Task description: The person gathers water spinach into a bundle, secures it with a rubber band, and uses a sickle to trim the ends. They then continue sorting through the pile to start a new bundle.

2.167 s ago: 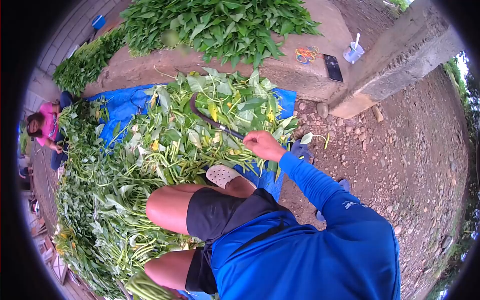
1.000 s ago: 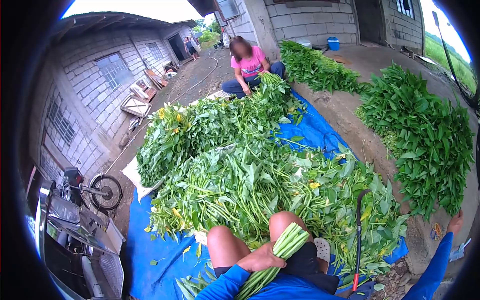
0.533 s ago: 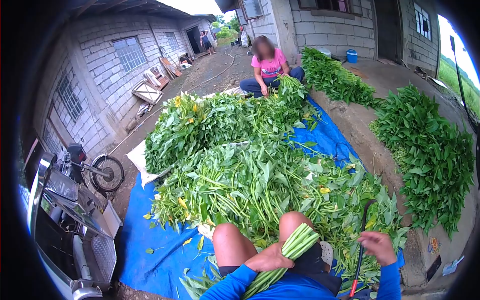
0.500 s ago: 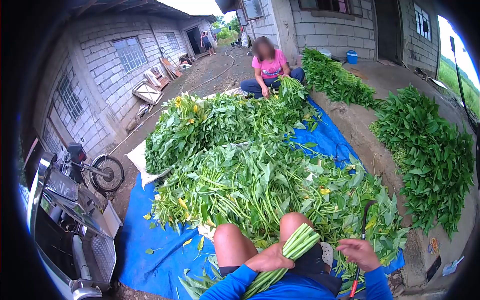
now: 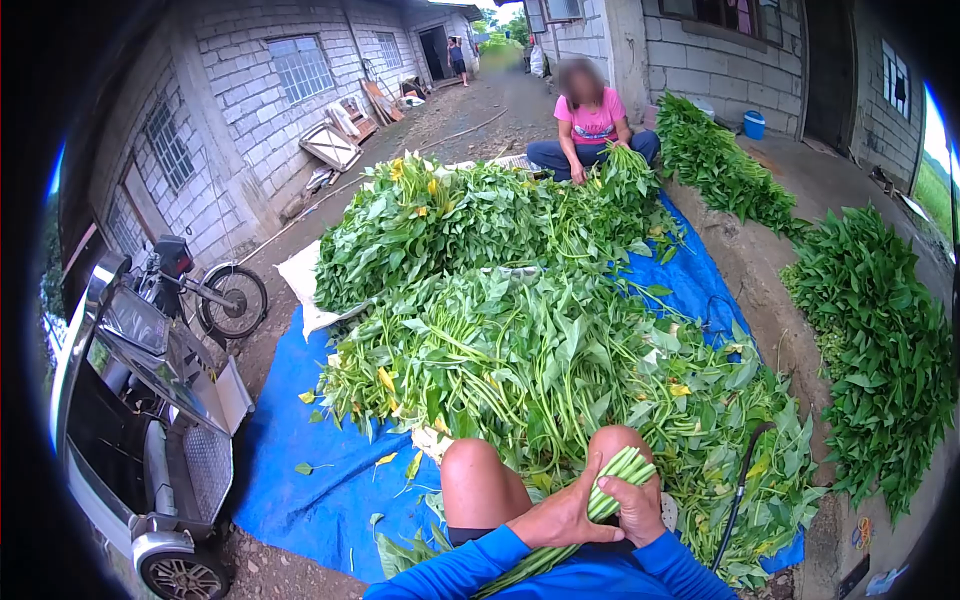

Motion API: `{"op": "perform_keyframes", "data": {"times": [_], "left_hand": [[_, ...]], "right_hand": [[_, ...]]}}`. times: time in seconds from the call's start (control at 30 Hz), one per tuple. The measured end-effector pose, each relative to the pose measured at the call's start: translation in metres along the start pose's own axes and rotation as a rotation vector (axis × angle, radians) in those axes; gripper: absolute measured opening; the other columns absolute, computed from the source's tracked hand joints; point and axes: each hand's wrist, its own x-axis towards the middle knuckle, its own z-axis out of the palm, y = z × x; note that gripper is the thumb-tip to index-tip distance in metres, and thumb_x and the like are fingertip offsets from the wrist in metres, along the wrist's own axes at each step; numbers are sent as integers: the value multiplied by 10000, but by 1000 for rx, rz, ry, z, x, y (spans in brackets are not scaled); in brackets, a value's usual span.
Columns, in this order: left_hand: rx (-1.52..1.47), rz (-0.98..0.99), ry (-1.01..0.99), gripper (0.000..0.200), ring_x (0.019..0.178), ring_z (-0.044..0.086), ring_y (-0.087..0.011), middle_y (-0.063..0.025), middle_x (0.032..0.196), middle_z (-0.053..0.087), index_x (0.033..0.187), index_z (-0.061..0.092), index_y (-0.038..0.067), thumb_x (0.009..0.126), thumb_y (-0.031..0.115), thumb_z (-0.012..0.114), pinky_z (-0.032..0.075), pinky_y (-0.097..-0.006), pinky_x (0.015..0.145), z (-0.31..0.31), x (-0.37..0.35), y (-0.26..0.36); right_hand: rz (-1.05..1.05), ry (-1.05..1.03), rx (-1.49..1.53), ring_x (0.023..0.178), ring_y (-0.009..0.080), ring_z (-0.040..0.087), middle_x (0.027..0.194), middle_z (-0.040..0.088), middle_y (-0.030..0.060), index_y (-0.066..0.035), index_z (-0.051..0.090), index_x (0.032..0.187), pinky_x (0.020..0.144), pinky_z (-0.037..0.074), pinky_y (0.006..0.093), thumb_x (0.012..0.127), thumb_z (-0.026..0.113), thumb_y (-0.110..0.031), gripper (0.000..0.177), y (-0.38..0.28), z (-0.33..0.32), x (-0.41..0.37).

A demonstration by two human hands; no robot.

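My left hand (image 5: 562, 515) is wrapped round a bundle of green stems (image 5: 624, 474) above my lap, the cut ends pointing up and away. At the other side of the same bundle, my right hand (image 5: 637, 507) closes its fingers and thumb on the stems near the cut ends. The leafy end is mostly hidden under my left arm. Beyond my knees lies a large heap of loose leafy stems (image 5: 520, 350) on a blue tarp (image 5: 300, 500). A curved tool with a dark hook (image 5: 742, 485) lies right of my right hand.
A person in a pink shirt (image 5: 592, 122) sits behind the heap, holding greens. Bundled greens (image 5: 885, 350) line the concrete ledge at right. A motorcycle with sidecar (image 5: 165, 400) stands at left. Another person (image 5: 457, 62) stands far back.
My right hand has moved left from beside the bundle and closed on its upper part. The view has shifted, so the surroundings appear further right.
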Motion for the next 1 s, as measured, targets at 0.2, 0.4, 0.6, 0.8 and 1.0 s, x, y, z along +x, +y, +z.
{"op": "perform_keyframes", "data": {"times": [0.2,0.4,0.6,0.8,1.0], "left_hand": [[5,-437,-232,944,1260,664,-339,-305,1298,697,1532,520,2,1044,795,370,496,-431,1076,-20,48,-5],[-1113,-648,101,932,1103,728,-229,-180,1229,749,1347,646,-75,1091,740,274,577,-346,1016,18,50,-27],[-1146,-834,-24,707,985,723,-233,-149,1097,744,1197,679,-26,1091,628,430,583,-369,940,31,56,-52],[-1321,-564,52,125,783,686,-187,-115,882,737,903,679,-9,928,83,597,579,-332,780,39,50,-63],[-1052,-606,185,202,661,552,-98,-4,750,616,775,550,97,942,57,657,483,-267,629,47,52,-55]], "right_hand": [[-71,-77,17,978,161,713,1113,721,74,-14,627,1288,879,592,317,844,764,-13,465,13,-10,8],[-68,-73,-84,1068,164,690,1151,725,102,3,576,1309,960,565,339,874,790,-24,486,-8,-24,-5],[-106,-12,-101,1083,191,706,1148,723,104,8,553,1310,996,570,360,832,805,-26,541,-18,-23,-19],[-156,30,-144,1062,170,701,1154,726,111,23,516,1335,1001,560,345,845,824,-10,580,-8,-39,-28],[-129,95,-203,1004,138,677,1097,715,78,16,543,1295,960,550,317,835,848,-49,556,-3,-49,-35]]}}
